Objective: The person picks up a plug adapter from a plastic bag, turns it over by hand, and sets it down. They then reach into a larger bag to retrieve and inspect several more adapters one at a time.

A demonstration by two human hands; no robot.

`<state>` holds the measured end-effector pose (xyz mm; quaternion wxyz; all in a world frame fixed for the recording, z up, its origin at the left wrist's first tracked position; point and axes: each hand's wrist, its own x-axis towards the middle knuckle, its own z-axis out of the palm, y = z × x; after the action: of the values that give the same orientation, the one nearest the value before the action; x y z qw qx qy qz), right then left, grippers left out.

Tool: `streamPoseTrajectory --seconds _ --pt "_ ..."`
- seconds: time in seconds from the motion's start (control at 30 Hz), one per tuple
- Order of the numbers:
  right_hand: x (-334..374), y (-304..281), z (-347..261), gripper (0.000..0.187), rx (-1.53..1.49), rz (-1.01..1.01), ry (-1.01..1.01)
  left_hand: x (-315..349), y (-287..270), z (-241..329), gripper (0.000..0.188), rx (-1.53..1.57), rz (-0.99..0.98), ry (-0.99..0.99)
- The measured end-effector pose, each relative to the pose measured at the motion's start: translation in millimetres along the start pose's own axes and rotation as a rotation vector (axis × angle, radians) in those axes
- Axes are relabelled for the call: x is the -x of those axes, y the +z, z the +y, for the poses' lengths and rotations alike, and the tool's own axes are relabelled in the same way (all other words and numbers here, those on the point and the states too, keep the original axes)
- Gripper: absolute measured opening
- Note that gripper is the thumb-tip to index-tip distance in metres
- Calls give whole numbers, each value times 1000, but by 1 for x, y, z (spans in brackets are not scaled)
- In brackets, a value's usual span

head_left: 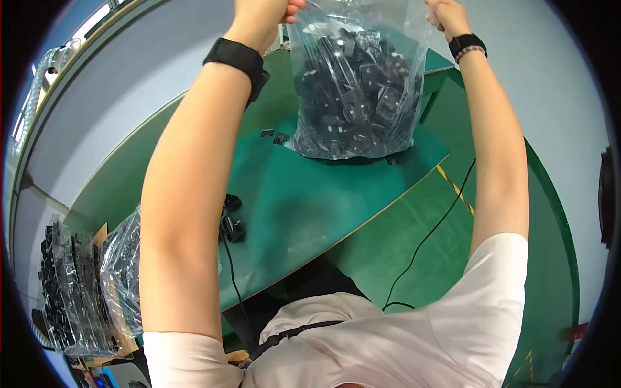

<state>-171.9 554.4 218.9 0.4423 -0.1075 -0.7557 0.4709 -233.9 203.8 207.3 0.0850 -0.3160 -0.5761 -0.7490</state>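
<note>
Both hands — left hand, right hand — pinch clear bag top; fingertips cut off, parts inside blurry.

Clear bag, black parts, green table

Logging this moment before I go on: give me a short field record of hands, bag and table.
left hand: fingers pinch the bag's top left edge
right hand: fingers pinch the bag's top right edge
clear plastic bag: full of small black parts, held up, bottom at the table
green table: two loose black parts beside the bag
far left: more bagged parts
</note>
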Motion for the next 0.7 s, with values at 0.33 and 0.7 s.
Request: streamPoseTrajectory --seconds 0.33,0.7 --pt "77 -16 -54 30 456 -177 -22 0 -4 -23 30 -520 -72 68" --pt "149 30 -103 30 -662 -527 -847 67 13 54 30 -692 -281 544"
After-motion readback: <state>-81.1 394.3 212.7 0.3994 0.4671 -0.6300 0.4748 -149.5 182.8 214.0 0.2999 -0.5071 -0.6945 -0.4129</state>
